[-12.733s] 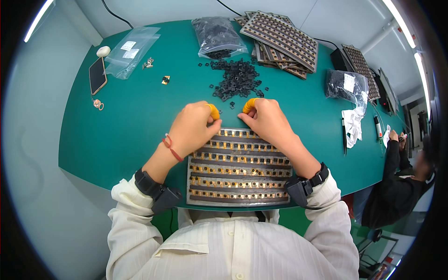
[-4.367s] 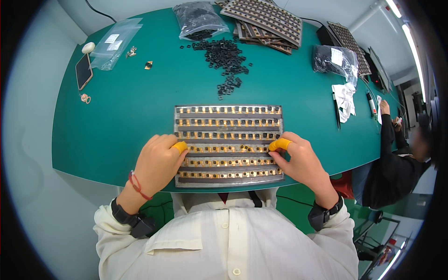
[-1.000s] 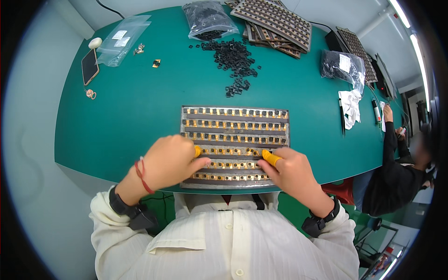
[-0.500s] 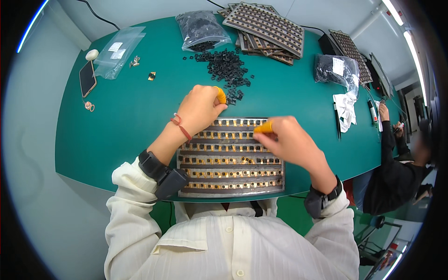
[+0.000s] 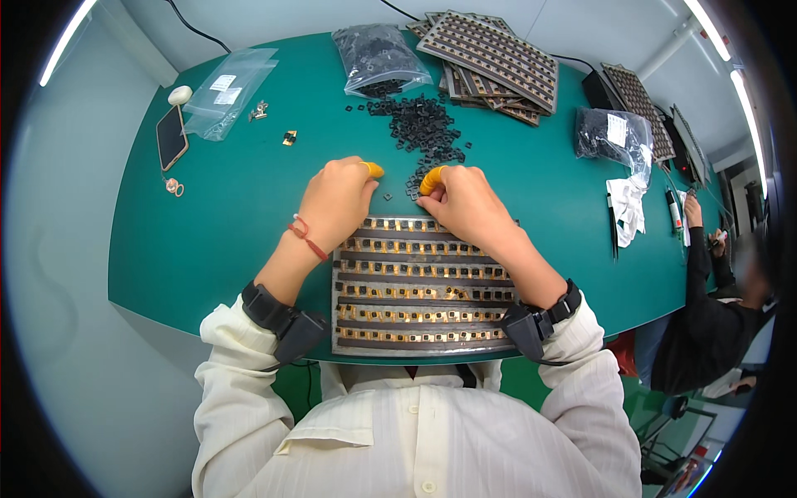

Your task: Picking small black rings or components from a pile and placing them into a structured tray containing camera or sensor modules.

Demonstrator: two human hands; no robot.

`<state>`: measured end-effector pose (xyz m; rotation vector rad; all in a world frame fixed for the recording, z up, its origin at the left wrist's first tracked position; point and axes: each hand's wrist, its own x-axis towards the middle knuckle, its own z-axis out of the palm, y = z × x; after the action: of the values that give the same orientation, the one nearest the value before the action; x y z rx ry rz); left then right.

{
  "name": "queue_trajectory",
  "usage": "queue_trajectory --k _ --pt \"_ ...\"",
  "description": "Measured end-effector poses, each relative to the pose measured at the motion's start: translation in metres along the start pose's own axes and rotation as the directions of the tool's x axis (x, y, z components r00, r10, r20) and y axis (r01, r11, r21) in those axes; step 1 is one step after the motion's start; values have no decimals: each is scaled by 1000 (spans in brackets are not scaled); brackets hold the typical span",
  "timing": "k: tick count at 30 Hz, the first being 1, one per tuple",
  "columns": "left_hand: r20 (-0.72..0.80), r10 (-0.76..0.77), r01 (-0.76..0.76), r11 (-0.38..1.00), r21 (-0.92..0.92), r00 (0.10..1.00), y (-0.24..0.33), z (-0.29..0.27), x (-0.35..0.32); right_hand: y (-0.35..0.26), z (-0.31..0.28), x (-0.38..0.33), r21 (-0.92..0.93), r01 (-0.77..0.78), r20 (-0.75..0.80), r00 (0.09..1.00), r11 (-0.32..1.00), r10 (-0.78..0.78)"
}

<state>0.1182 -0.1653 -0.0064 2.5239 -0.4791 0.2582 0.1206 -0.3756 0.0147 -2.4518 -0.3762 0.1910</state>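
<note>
Near the front table edge lies a flat grey tray with rows of small gold parts, many topped by black squares. Beyond its upper edge, my right hand is closed in a pinch, its yellow-sleeved finger at the near tip of a pile of small black square frames. What its fingertips hold, if anything, is too small to make out. My left hand is closed over the tray's upper left corner, another yellow sleeve on a finger; its fingertips are mostly hidden. One loose black frame lies between the hands.
Behind the pile stand an open bag of black parts and stacked trays. A phone and clear bags lie left. At right are another bag, white cloth, tweezers and a co-worker.
My right hand has moved from over the tray, up and left to the pile's near end. My left hand remains near the tray's upper left corner. The view has shifted slightly.
</note>
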Motion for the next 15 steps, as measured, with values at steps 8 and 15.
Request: queue_trajectory --k 8,15 --pt "162 -84 104 988 -117 983 12 -6 0 6 -12 -8 -62 75 -34 996 995 -78" --pt "129 -83 78 996 43 988 19 1 4 17 -19 -12 34 50 -102 994 998 -46"
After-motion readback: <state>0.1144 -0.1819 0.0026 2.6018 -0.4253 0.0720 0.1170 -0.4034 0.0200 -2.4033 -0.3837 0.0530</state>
